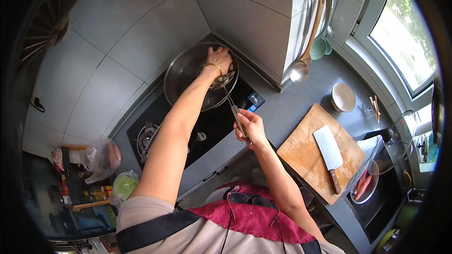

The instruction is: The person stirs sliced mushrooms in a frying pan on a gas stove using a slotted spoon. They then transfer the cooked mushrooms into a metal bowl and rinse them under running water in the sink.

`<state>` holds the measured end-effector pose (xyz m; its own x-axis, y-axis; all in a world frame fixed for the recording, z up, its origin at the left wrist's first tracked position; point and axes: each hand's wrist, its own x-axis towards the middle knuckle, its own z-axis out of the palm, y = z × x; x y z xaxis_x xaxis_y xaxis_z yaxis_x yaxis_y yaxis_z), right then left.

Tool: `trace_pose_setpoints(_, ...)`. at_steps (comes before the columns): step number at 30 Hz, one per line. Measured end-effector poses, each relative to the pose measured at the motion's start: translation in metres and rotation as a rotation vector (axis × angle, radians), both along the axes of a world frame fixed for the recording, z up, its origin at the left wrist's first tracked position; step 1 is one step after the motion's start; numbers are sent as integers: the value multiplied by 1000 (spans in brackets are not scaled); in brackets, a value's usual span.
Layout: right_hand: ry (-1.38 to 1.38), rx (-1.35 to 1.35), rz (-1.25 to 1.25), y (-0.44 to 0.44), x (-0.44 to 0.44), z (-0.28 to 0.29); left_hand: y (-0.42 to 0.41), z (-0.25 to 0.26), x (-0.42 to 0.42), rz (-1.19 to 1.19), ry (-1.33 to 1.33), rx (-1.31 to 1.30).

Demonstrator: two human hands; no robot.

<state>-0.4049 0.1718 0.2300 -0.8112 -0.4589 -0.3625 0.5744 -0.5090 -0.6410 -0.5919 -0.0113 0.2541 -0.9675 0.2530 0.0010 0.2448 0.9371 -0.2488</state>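
Observation:
My right hand point(248, 127) grips the grey handle point(237, 116) of a strainer that reaches over a large metal wok point(182, 74) on the hob. My left hand point(218, 60), with a gold-coloured bangle on the wrist, is down at the strainer's bowl. Pale and dark slices of food point(220, 82), perhaps mushrooms, show below it. My left fingertips touch these slices or the bowl's far side, and whether they pinch anything is hidden.
A cleaver point(329, 148) lies on a wooden cutting board point(303, 148). Behind the board stands a bowl point(343, 97). Reddish root vegetables point(363, 185) rest in a metal basin at the sink. Ladles point(299, 70) hang on the wall. A second burner point(145, 140) is left of my arm.

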Motion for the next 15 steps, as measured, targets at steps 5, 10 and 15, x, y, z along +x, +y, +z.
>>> trace_pose_setpoints(5, 87, 137, 37, -7, 0, -4, -40, 17, 22, 73, 134, -15)
trace_pose_setpoints(10, 226, 285, 62, 3, -8, -7, -72, 55, 90, -5, 483, 370)
trace_pose_setpoints(15, 359, 426, 140, 26, -25, 8, -116, 61, 167, 70, 768, 681)
